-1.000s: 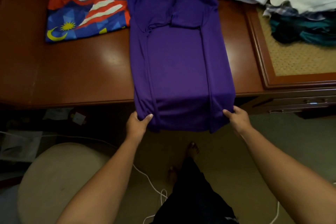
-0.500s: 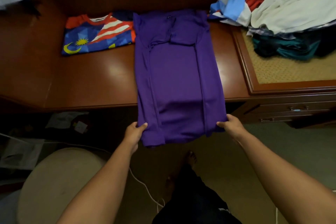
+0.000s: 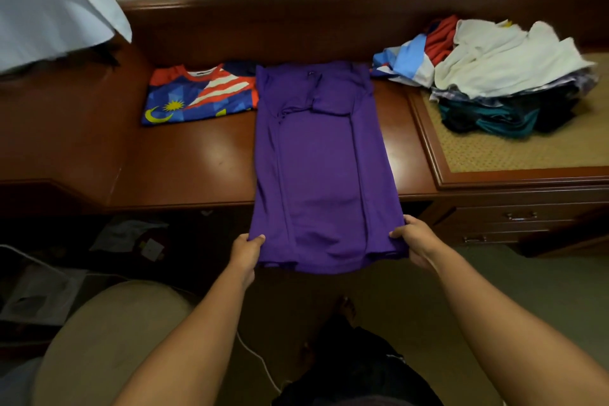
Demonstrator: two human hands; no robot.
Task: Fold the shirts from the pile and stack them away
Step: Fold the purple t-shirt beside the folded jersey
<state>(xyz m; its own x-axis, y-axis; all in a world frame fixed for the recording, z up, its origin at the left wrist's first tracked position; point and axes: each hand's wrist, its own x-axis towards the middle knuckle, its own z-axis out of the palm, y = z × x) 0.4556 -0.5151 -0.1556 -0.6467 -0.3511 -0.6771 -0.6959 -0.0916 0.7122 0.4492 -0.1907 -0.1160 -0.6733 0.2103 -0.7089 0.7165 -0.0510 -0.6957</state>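
A person's left hand (image 3: 247, 249) and right hand (image 3: 413, 236) each kept a pinching grip on a bottom corner of the purple shirt (image 3: 321, 158), sleeves already folded in, after raising its hem slightly beyond the tabletop (image 3: 197, 161) edge, likely for the lengthwise fold. A folded flag-print shirt (image 3: 197, 95) lay alongside; the unfolded pile (image 3: 494, 76) waited at right.

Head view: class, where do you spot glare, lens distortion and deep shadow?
Head view: glare patches on the desk top beside the purple shirt; wide-angle bending curves the desk edge and stretches the forearms; the space under the desk is deep in shadow.
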